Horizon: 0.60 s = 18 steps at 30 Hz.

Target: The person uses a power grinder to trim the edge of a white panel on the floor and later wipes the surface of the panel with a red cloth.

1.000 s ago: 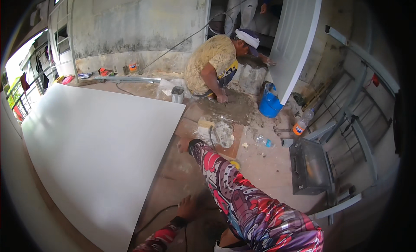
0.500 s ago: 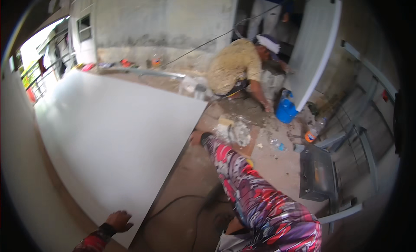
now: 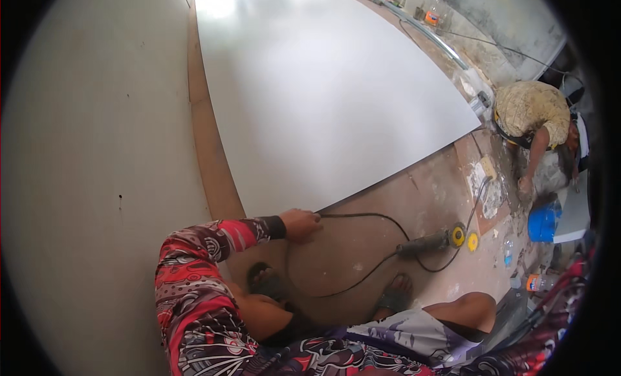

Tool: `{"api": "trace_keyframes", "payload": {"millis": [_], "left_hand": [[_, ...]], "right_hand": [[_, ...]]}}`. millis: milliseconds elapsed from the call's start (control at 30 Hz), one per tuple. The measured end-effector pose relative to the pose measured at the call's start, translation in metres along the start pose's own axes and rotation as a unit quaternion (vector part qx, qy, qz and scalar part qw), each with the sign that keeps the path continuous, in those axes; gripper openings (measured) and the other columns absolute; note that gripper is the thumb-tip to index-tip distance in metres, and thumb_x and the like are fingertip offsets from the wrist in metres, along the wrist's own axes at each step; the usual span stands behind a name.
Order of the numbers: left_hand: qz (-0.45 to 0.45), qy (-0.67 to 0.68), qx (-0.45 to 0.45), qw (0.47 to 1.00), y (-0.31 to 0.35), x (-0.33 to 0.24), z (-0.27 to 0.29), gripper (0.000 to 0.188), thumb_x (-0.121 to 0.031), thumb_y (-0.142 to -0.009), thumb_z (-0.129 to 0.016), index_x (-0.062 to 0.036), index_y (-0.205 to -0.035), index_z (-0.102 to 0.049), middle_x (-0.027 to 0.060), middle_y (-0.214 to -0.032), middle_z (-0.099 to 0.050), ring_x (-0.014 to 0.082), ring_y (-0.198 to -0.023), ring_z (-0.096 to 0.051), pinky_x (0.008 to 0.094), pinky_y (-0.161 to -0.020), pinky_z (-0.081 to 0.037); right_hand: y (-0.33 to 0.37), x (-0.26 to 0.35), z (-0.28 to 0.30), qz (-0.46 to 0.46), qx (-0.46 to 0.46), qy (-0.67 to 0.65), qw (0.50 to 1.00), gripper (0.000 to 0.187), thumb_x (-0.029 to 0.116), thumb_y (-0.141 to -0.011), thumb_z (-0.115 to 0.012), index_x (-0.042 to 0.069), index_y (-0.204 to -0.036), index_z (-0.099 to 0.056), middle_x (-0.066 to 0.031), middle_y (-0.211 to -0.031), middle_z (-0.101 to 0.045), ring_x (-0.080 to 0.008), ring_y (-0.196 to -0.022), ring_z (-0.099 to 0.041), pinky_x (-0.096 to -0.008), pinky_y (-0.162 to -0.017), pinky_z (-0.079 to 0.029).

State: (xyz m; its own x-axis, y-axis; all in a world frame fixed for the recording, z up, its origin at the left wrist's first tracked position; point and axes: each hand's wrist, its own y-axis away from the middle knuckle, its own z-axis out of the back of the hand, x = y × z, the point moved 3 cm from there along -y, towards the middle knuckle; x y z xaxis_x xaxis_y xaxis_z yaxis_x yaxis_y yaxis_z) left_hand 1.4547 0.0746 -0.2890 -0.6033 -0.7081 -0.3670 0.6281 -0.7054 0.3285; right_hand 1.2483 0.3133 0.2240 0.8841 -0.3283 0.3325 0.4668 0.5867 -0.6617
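Note:
A large, smooth white sheet lies across the floor in front of me. My left hand is at its near corner, fingers curled together over the edge; the fingertips are partly hidden. Close by, a black cable runs past the hand. It loops to an angle grinder with a yellow disc, lying on the floor beside my sandalled foot. Another yellow disc lies next to it. Only the patterned right sleeve shows at the lower right; my right hand is out of view.
A pale wall rises along the left. At right, a person in a tan shirt crouches over rubble, near a blue bucket. Plastic bottles lie closer to me. A metal channel runs behind the sheet.
My view has swung left and downward. My left hand has gone from lying spread on the sheet to curling at its near corner. My right hand has left the sheet's edge and the view.

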Motion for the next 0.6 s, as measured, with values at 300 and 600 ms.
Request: {"api": "trace_keyframes", "payload": {"millis": [300, 600], "left_hand": [[0.032, 0.038, -0.041, 0.998, 0.010, 0.022, 0.006, 0.032, -0.031, -0.084, -0.064, -0.0102, -0.108, -0.058, 0.0127, -0.110, -0.057, 0.0329, -0.103, -0.059, 0.0475, -0.080, -0.053], [0.004, 0.060, -0.014, 0.998, 0.000, -0.002, -0.020, 0.034, -0.033, -0.085, -0.063, -0.0087, -0.109, -0.056, 0.0146, -0.112, -0.055, 0.0336, -0.102, -0.060, 0.0476, -0.080, -0.054]], "right_hand": [[0.131, 0.018, -0.126, -0.077, 0.203, -0.050, 0.975, 0.046, 0.032, -0.094, -0.057, -0.001, -0.125, -0.057, -0.0112, -0.102, -0.069, -0.0196, -0.092, -0.064, -0.0316, -0.086, -0.048], [0.170, 0.029, -0.133, -0.104, 0.211, -0.024, 0.972, 0.048, 0.033, -0.095, -0.055, -0.002, -0.127, -0.055, -0.0117, -0.104, -0.068, -0.0198, -0.092, -0.064, -0.0317, -0.086, -0.048]]}}
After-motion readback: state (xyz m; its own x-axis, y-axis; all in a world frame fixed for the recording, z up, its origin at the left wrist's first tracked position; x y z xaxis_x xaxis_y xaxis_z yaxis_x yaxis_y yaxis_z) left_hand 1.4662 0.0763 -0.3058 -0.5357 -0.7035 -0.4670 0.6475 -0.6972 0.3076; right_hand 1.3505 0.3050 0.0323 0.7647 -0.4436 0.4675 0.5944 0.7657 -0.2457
